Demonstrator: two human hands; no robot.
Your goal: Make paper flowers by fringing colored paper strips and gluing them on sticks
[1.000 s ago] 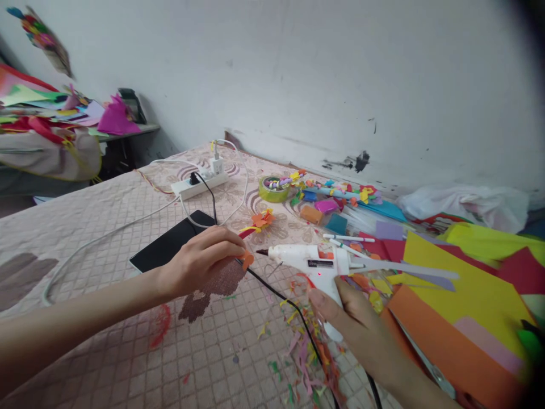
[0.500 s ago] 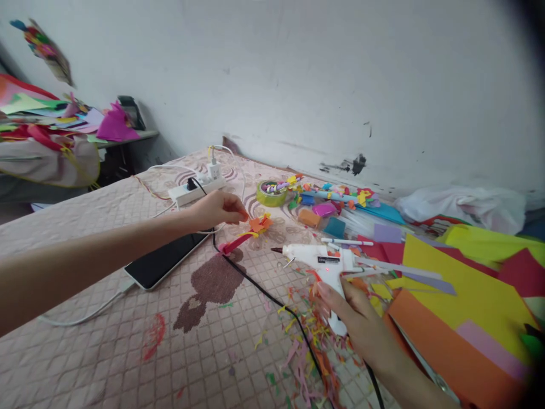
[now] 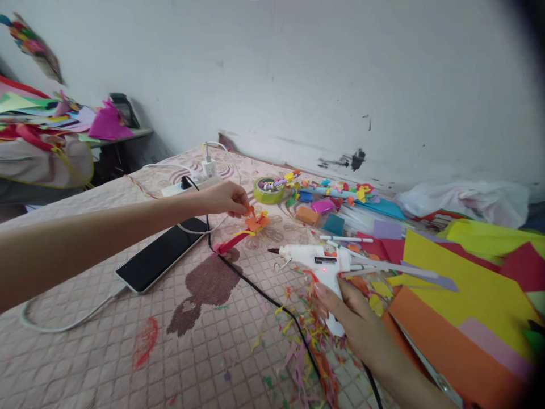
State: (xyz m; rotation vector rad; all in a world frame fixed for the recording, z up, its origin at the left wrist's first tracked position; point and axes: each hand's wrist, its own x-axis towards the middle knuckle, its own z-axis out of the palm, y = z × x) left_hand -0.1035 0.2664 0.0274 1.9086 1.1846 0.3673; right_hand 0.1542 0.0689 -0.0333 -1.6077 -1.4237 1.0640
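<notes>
On patterned cloth (image 3: 106,352), near mid-view: orange flower (image 3: 258,221), red stem (image 3: 234,242) running from it toward 7–8 o'clock. Flower taken as clock centre below.

At 10 o'clock: left hand (image 3: 225,199), thumb and fingers pinched together on small orange piece (image 3: 249,211), right at flower's edge. Contact or slight gap there: cannot tell.

At 4 o'clock: right hand (image 3: 361,315), wrapped round handle of glue gun (image 3: 332,278), thumb near red trigger (image 3: 314,276); squeezed or free, cannot tell. Nozzle (image 3: 273,251) pointing to 9 o'clock, apart from flower. Red light (image 3: 325,270) lit. Phone (image 3: 157,255) at 8 o'clock, scraps (image 3: 302,363) at 5, black cord (image 3: 266,293) crossing between.

Handling, judged: piece and flower probably very light, thin, soft, easily creased or torn. Best held by rim, fingertips only, clear of any glued face. Stem likely stiffer; steady flower there if sliding. Gun probably rigid, heavier than paper; grip by handle only. Nozzle presumably hot: fingers well away. Possible cord drag near stem; allow slack.
</notes>
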